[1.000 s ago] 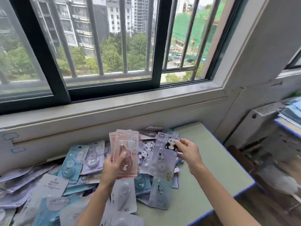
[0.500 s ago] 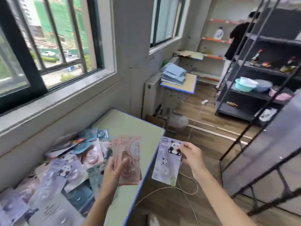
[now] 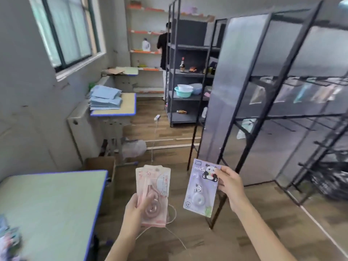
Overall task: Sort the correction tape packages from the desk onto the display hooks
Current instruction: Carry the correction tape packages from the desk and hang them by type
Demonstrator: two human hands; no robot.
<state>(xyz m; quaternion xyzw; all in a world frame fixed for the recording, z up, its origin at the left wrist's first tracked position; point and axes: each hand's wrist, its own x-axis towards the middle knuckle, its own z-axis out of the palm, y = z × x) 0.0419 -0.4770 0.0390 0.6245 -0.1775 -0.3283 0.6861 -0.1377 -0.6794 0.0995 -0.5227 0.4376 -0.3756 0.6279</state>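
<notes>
My left hand [image 3: 135, 209] grips a small stack of pink correction tape packages [image 3: 156, 187] by the lower part, held upright over the floor. My right hand [image 3: 228, 185] pinches a purple panda correction tape package [image 3: 200, 191] by its upper right corner. The green desk [image 3: 50, 200] lies at the lower left, with a blurred edge of the package pile [image 3: 9, 240] at its near corner. The black display rack [image 3: 282, 102] with hooks stands to the right; several packages [image 3: 305, 94] hang on its upper row.
A second desk [image 3: 124, 108] with stacked blue items stands ahead by the wall. A dark shelving unit [image 3: 188, 76] holds basins and bottles. A person in black stands at the far shelves. A cable and power strip [image 3: 157, 117] lie on the wooden floor.
My view has swung right, away from the window and desk pile toward the display rack. Both hands keep their packages and have come off the desk over the floor.
</notes>
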